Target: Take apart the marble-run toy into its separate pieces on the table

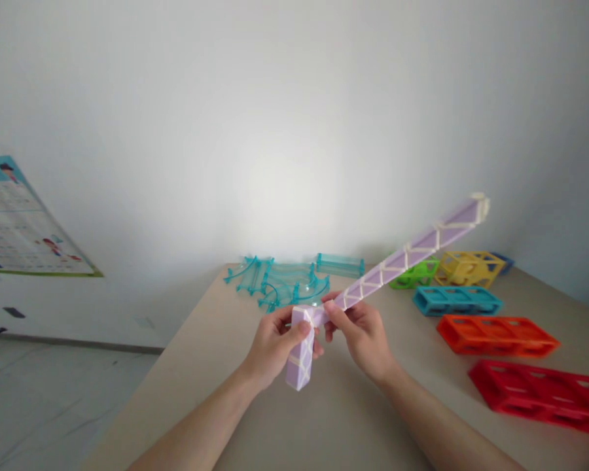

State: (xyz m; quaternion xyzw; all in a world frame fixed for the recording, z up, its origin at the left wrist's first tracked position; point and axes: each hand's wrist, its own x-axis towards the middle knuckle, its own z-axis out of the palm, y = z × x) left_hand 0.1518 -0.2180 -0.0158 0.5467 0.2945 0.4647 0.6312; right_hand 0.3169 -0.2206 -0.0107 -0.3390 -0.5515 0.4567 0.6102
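A long purple-and-white snake puzzle [392,268], made of wedge segments, is held up above the table in both hands. Its short end is folded down on the left, while the long straight part slants up to the right. My left hand [269,343] is closed around the folded end, thumb on its front face. With thumb and fingers, my right hand [366,333] pinches the long part just right of the bend. Some fingertips are hidden behind the puzzle.
Clear teal plastic track pieces [285,278] lie at the table's [196,366] back. On the right stand a red block frame [540,396], an orange one [498,335], a blue one [456,301], plus green [415,275] and yellow [471,268] pieces. A wall rises behind.
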